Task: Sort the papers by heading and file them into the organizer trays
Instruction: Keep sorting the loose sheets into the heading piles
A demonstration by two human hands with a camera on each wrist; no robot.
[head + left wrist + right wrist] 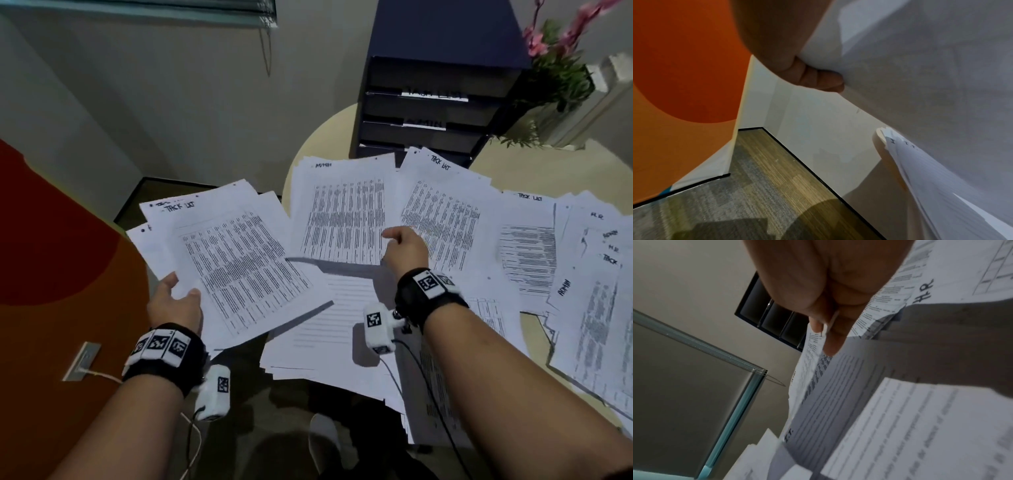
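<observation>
My left hand (174,303) grips a stack of printed sheets headed TASK LIST (236,246), held out past the table's left edge, thumb on top and fingers (818,79) underneath. My right hand (406,248) pinches the lower right corner of a sheet headed ADMIN (342,212) and lifts it slightly off the pile; the right wrist view shows the pinched sheet's edge (809,363) between thumb and fingers. The dark blue organizer (431,102) stands at the back of the table, with tray labels TASK LIST and ADMIN. Another TASK LIST sheet (442,212) lies right of my hand.
Loose papers cover the round beige table (565,171): a lined sheet (335,325) in front, HR, ADMIN and TASK sheets (596,274) fanned at the right. A vase with pink flowers (561,68) stands beside the organizer. An orange wall (51,240) is on the left.
</observation>
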